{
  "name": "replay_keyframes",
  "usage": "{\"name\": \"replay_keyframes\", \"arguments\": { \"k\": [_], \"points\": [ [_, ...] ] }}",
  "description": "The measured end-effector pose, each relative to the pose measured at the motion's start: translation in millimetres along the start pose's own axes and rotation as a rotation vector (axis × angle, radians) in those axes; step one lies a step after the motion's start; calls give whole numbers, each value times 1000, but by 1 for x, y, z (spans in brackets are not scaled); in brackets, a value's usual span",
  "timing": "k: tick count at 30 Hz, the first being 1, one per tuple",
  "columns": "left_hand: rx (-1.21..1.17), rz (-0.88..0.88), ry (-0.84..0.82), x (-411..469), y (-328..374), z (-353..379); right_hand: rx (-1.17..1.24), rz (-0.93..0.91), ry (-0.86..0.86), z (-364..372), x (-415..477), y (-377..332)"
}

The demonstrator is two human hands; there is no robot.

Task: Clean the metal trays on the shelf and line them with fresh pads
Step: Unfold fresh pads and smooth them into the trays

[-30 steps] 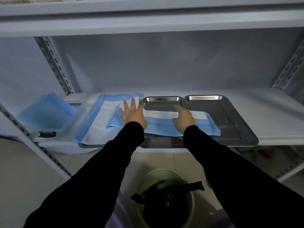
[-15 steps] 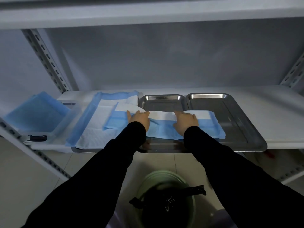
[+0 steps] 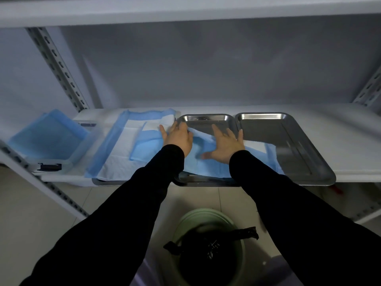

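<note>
No text, label, brand, number or sign could be read on the trays (image 3: 288,141), pads (image 3: 115,153), shelf (image 3: 350,145) or bin (image 3: 185,223).

I find free room above the right tray (image 3: 292,145), which is mostly bare, and under the upper board (image 3: 185,11). The middle tray (image 3: 206,119) is taken: the pad (image 3: 208,164) lies across it, the left hand (image 3: 178,139) gripping its edge, the right hand (image 3: 225,147) flat on it. The plastic box (image 3: 51,139) closes the left end.
</note>
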State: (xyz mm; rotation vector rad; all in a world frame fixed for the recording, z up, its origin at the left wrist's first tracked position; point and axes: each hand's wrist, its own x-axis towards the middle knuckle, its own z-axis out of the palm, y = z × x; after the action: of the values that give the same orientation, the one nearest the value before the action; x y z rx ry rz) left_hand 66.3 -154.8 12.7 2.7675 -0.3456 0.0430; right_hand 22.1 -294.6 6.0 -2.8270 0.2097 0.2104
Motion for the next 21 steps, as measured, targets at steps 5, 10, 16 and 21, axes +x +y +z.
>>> {"name": "replay_keyframes", "arguments": {
  "k": [5,10,16,21],
  "points": [
    [62,68,7,-6,3,-12,-44,12,188,-5,-3,0],
    [219,125,-2,-8,2,-22,-132,-28,299,-10,-7,-1],
    [252,177,24,-16,-2,-28,-151,-34,160,-17,-13,-2],
    [177,117,-61,-26,-3,-31,-45,14,-9,-26,-30,-5]
  ]
}}
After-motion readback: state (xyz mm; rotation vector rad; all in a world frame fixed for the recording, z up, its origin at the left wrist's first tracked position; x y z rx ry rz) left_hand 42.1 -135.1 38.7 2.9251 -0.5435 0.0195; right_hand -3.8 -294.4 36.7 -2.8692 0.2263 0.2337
